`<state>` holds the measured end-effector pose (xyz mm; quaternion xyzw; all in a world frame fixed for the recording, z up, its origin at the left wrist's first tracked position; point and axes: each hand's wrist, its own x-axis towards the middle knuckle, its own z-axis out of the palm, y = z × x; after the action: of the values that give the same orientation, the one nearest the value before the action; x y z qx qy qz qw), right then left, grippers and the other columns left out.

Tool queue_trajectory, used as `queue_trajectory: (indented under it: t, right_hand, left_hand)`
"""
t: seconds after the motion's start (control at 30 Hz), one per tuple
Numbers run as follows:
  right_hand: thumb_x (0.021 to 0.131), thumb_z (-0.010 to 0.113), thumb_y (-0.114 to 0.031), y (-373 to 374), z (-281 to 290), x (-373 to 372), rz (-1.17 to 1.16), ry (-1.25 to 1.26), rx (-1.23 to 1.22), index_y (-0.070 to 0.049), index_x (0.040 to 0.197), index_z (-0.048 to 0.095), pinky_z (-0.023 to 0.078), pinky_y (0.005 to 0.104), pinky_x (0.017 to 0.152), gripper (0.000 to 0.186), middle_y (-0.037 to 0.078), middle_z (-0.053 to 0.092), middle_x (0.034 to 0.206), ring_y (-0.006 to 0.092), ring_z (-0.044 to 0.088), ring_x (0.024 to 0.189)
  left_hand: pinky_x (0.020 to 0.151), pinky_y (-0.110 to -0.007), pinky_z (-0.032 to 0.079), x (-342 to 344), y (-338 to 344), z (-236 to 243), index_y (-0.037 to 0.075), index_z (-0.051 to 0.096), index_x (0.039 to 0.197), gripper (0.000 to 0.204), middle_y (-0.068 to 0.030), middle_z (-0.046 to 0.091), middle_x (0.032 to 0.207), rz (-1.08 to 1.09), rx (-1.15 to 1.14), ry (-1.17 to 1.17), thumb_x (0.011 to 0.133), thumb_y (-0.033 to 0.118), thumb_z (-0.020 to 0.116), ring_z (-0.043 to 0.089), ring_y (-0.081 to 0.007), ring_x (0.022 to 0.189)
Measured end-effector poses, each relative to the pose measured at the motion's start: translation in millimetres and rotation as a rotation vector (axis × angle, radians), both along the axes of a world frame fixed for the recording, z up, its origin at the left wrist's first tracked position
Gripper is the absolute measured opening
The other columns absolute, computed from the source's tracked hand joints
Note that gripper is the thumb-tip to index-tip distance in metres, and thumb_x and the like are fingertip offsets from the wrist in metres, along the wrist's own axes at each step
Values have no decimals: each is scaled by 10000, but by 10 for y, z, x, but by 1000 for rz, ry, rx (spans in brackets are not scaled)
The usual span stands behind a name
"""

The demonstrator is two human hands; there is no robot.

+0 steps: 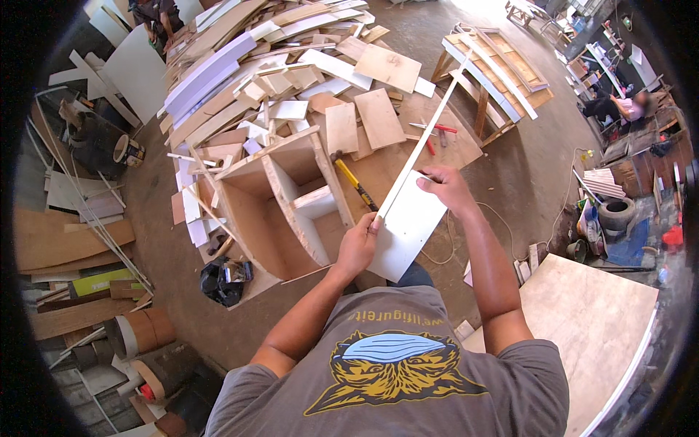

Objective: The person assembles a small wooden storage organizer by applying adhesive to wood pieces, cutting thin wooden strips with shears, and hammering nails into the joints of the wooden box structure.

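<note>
At twelve o'clock from me, a white panel (408,231) points lengthwise toward one o'clock; my left hand (357,246) pinches it with a parallel strip (425,135), my right hand (450,191) grips the panel's far end.

Has a dull brown floor (535,164). Brightens to white glare (486,7) at the far end, near 1 wooden table (527,14).

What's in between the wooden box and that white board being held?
The head view shows a yellow tool, probably a hammer, then the left hand and a long pale strip along the white board's edge.
</note>
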<state>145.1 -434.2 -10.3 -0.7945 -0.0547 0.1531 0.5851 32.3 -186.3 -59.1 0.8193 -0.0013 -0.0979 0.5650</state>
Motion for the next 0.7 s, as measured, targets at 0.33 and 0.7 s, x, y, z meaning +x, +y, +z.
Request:
queue_trajectory:
  t: [0.33, 0.7]
  right_hand:
    - [942, 786, -210, -1460, -1039, 889, -86, 134, 168, 27, 1207, 745, 525, 285, 760, 358, 51, 753, 966, 123, 672, 843]
    - [965, 739, -311, -2132, -1964, 1667, -38, 130, 32, 30, 1196, 731, 547, 325, 778, 412, 123, 766, 955, 182, 711, 857]
  left_hand:
    - [878, -484, 537, 783, -1220, -567, 74, 635, 1330, 461, -266, 722, 1077, 18, 95, 99, 1122, 442, 450, 692, -458, 1045]
    - [790, -597, 513, 1600, -1993, -1111, 85, 677, 1124, 480, -281, 710, 1020, 42, 405, 114, 1128, 442, 357, 671, -503, 960]
